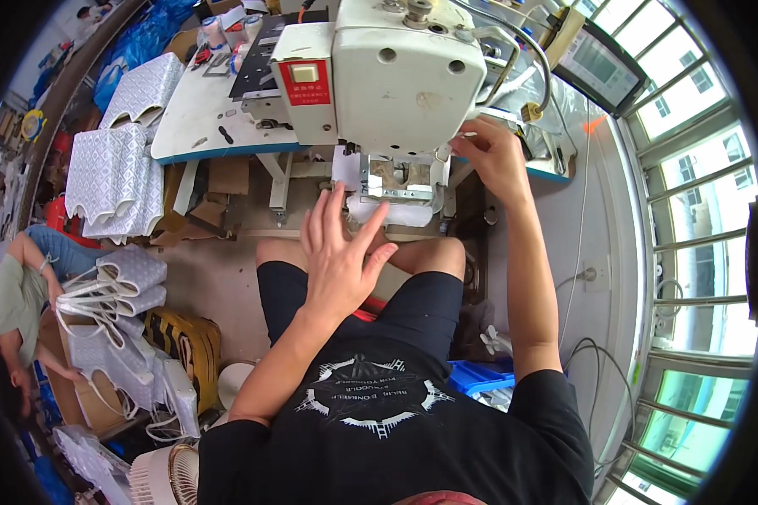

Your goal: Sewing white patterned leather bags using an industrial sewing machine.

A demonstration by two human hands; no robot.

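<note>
A white industrial sewing machine (408,97) stands in front of me. Under its head is a metal clamp frame (400,194), with a pale white piece (393,212) showing along its front edge. My left hand (343,252) is open, fingers spread, just before the clamp; its fingertips reach the pale piece's left part, though I cannot tell whether they press on it. To the right of the machine head, my right hand (494,158) is raised with thumb and fingertips pinched together near the needle side. Whatever lies in that pinch is too small to make out.
Stacks of white patterned panels (114,177) lie left of the white table (215,109). Farther left a person (25,295) handles white patterned bags (126,286). A monitor (602,63) stands at the back right. A blue basket (480,379) and a fan (164,475) are near my body.
</note>
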